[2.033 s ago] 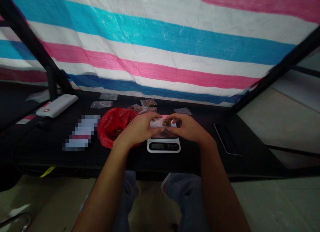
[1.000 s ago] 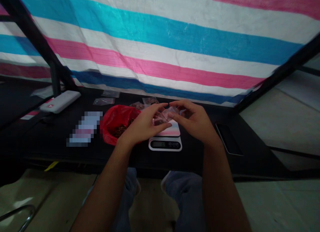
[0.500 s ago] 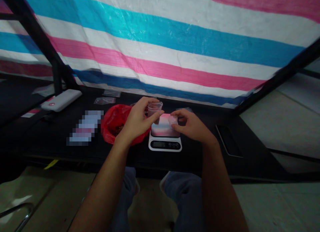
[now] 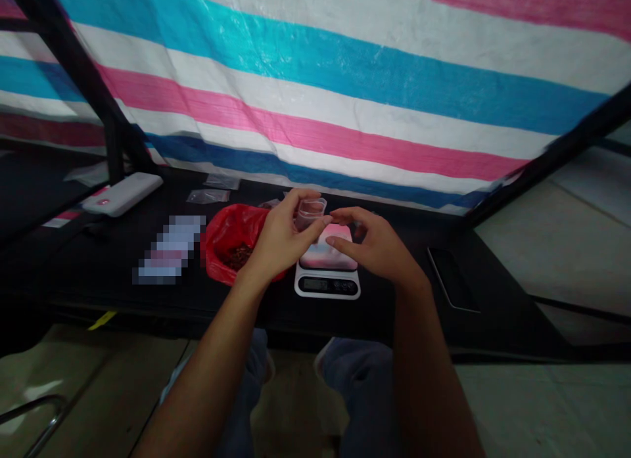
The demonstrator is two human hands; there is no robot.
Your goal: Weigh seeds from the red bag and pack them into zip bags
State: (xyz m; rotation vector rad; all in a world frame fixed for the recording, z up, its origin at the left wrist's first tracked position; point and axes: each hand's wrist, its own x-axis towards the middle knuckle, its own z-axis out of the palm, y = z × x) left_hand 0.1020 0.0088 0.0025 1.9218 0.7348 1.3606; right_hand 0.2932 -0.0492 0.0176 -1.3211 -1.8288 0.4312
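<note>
The left hand [image 4: 283, 238] has its grip round a small, clear plastic bag [image 4: 311, 209], maybe keeping its top open. What the right hand [image 4: 377, 241] grips, one cannot tell.

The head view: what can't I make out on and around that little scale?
In the head view:
Scale display: digits too small and dim.
Clear bag: lower part hidden by the left hand.
Red bag: right side mostly behind that hand.
Pale rectangle: detail lost to pixelation.

My forearms [image 4: 211, 359] reach from near to far; my left hand [image 4: 283, 240] curls, thumb [image 4: 315, 230] pointing right, and my right hand [image 4: 374, 244], its thumb and fingers [image 4: 353, 213] parted, points left just beside it
</note>
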